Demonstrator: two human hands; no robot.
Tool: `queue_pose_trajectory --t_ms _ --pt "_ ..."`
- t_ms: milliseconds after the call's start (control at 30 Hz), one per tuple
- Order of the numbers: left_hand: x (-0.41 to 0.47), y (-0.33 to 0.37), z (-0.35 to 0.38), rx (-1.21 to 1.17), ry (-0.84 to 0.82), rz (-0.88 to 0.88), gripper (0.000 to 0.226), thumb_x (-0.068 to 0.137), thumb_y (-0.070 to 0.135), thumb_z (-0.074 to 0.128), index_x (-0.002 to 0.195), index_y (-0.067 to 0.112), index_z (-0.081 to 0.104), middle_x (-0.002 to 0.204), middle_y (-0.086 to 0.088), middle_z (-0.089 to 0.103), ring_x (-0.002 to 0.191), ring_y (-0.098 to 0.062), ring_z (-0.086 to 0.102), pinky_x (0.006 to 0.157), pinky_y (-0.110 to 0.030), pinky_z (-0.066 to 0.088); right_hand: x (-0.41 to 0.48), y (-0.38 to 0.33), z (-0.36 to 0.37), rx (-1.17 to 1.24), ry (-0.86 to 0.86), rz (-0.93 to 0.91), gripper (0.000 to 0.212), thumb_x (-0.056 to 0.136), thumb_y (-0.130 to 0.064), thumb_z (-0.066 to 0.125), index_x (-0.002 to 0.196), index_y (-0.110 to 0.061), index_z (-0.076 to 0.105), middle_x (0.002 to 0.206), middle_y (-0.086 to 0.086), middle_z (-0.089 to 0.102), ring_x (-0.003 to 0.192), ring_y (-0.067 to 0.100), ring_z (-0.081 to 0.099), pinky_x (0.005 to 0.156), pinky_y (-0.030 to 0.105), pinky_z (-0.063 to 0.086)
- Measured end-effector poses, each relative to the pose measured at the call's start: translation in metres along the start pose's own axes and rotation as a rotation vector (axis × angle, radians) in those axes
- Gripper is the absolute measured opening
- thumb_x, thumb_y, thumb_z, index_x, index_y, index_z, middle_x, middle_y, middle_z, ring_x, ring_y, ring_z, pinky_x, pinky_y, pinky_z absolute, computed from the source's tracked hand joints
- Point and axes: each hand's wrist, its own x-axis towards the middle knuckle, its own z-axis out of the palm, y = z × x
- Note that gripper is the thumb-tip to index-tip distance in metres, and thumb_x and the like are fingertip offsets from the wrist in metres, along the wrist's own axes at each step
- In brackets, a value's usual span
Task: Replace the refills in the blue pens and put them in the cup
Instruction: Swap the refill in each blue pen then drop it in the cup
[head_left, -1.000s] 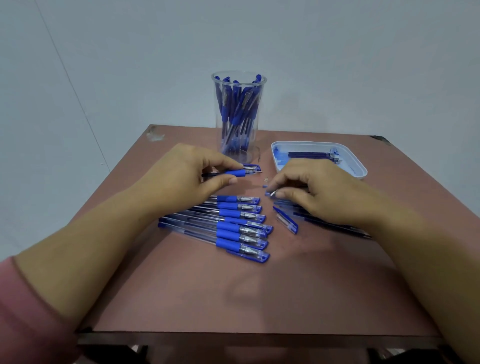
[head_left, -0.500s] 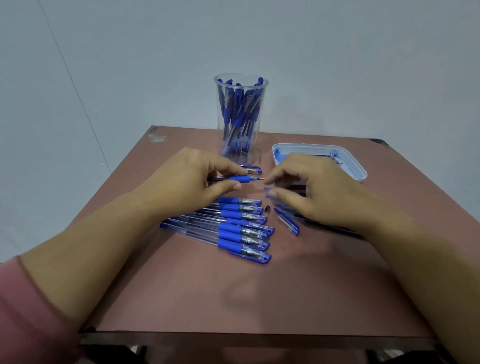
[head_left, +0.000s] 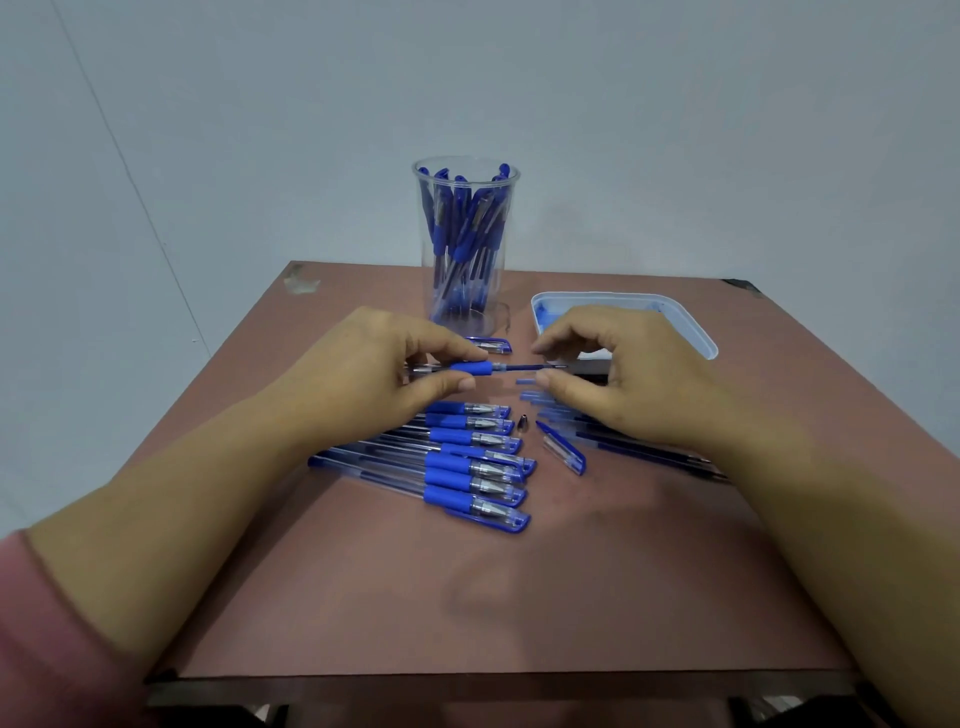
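Pinching pen (head_left: 470, 368) at blue grip, left hand (head_left: 363, 374) steadying it level over table (head_left: 519, 597); right hand (head_left: 639, 379) pinching exposed refill (head_left: 530, 367) end, likely for straight pull. Cup (head_left: 466, 291) waiting just behind.

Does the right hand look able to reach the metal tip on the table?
Probably yes: the metal tip lies uncovered just beside the right hand, though it seems busy pinching the refill.

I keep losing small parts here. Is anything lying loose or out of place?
Yes: a small metal pen tip lies loose on the table, between the row of pens and a detached cap, where it might roll away. The table's far left corner also looks chipped.
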Motion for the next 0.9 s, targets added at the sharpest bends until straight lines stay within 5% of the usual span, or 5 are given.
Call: queue_pose_trajectory --t_ms 133,367,700,900 --pt "0.0 0.001 0.001 -0.024 0.001 0.012 0.031 0.076 0.053 0.062 0.104 0.045 0.071 0.072 0.023 0.068 0.065 -0.011 0.06 0.059 -0.017 0.046 0.004 -0.009 0.007 0.03 -0.027 -0.03 0.016 0.085 -0.018 0.073 0.101 -0.02 0.073 0.088 -0.01 0.071 0.083 -0.002 0.063 0.075 0.01 0.047" --pt "0.001 0.003 0.001 0.002 -0.006 0.031 0.031 0.078 0.05 0.063 0.107 0.041 0.072 0.071 0.042 0.058 0.063 -0.004 0.058 0.058 -0.013 0.043 0.0 -0.004 0.0 -0.003 -0.009 -0.007 0.019 0.082 -0.023 0.074 0.1 -0.024 0.069 0.09 -0.014 0.067 0.087 0.005 0.061 0.078 0.021 0.048" --pt "0.001 0.005 0.002 0.011 -0.012 0.013 0.024 0.082 0.033 0.073 0.106 0.037 0.072 0.066 0.042 0.056 0.059 0.007 0.054 0.058 -0.008 0.04 0.0 -0.007 0.0 -0.008 -0.032 -0.01 0.017 0.083 -0.024 0.075 0.1 -0.026 0.072 0.087 -0.016 0.068 0.088 0.002 0.061 0.076 0.014 0.046" --pt "0.001 -0.001 -0.001 0.02 0.0 -0.017 0.024 0.083 0.035 0.072 0.106 0.041 0.071 0.07 0.034 0.06 0.06 -0.001 0.055 0.057 -0.01 0.041 0.001 0.007 -0.007 -0.02 -0.05 0.054 0.012 0.087 -0.02 0.069 0.09 -0.031 0.07 0.084 -0.018 0.067 0.084 -0.003 0.06 0.078 0.011 0.045"
